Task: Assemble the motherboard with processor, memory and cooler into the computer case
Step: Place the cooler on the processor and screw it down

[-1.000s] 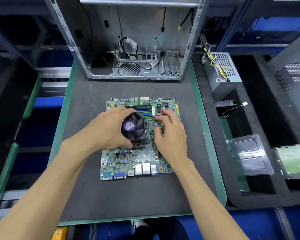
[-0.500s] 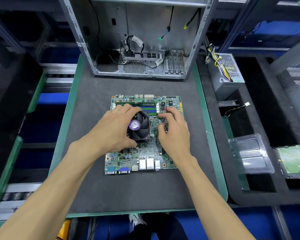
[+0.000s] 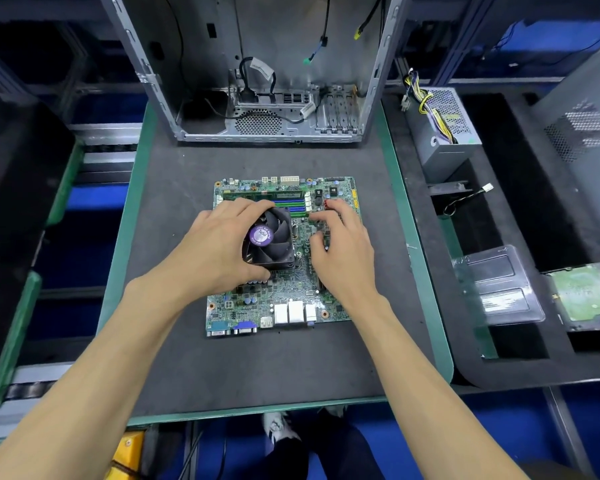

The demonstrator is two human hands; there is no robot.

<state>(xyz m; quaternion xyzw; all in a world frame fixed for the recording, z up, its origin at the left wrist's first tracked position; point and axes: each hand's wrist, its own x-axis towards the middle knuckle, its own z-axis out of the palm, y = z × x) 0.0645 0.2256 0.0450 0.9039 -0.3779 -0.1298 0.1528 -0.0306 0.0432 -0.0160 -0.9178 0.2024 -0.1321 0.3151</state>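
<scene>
A green motherboard [image 3: 284,306] lies flat on the dark mat in the middle of the bench. A black cooler fan [image 3: 274,240] with a purple hub label sits on it. My left hand [image 3: 215,247] wraps around the cooler's left side, fingers over its top and thumb at its near edge. My right hand [image 3: 340,251] rests on the board just right of the cooler, fingertips curled down onto the components. A memory stick [image 3: 264,195] sits in a slot at the board's far edge. The open grey computer case [image 3: 267,98] stands behind the board.
A grey power supply [image 3: 440,133] with yellow cables sits at the right of the case. A clear plastic tray [image 3: 499,289] and a hard drive [image 3: 586,299] lie in the black foam holder at the right. The mat's green edge [image 3: 426,271] borders the work area.
My hands keep nearly the same hold on the cooler and board. The view has shifted slightly, so the board and case sit a little more to the right in the frame.
</scene>
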